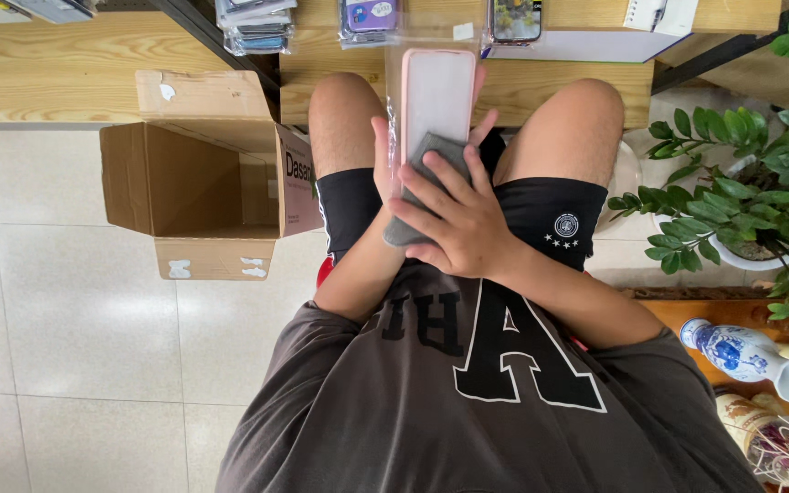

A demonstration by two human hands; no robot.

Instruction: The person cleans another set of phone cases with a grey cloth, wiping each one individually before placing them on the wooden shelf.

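I sit looking down over my lap, and my right hand (458, 219) lies across a folded grey cloth (426, 187), fingers (431, 196) spread and curled over it, pressing it flat against the lower part of a pink phone case (437, 100). The case stands upright between my knees, its top edge reaching up to the front lip of the wooden bench (550, 87) ahead of me, and a clear plastic sleeve (394, 91) shows along its left edge. My left hand (383, 169) is behind the case and mostly hidden; I see only the thumb side along the case's left edge and fingertips peeking past its right edge, so it grips the case from the back, though how tightly I cannot tell. On the bench top, well above the case, lie packets of other phone cases (369, 18) in a row near the far edge. To my left an open cardboard box (203, 173) sits on the pale tiled floor (75, 310), its near flap folded out toward me and its right wall just beside my left knee; beyond it the tiles run wide toward the left edge of view. To my right the room is tighter: a leafy potted plant (741, 173) spreads close to my right knee, and a blue-and-white ceramic vase (751, 356) lies on a low orange surface near my right elbow.
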